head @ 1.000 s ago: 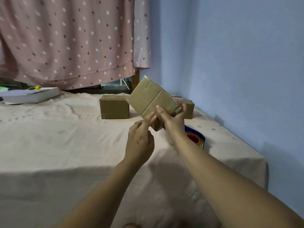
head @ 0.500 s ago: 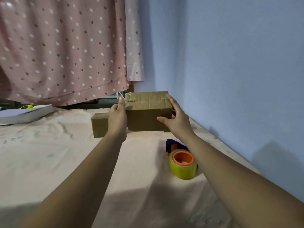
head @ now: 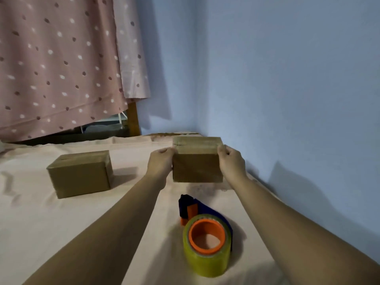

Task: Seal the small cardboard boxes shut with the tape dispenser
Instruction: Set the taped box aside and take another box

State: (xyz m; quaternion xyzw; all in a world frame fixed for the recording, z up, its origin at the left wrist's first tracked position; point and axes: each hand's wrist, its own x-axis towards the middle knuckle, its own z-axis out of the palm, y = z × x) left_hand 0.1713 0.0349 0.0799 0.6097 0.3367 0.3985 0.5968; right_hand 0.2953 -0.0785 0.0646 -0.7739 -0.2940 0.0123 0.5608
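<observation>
box held at both ends, far corner of desk
left hand (head: pixel 160 163) and right hand (head: pixel 230 161) each take one end of the cardboard box (head: pixel 197 166), each grip pinching it with fingers curled over the top edge; judged a two-sided hold to keep it square near the wall. contact with the desk (head: pixel 61 233) cannot be told. tape dispenser (head: pixel 206 235) lies free, nearer the person; second box (head: pixel 80 173) stands apart, left.

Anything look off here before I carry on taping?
Two small things: the box held by the left hand and right hand shows a dark slit in its top seam, and the cloth just before it has a dark mottled patch.
</observation>
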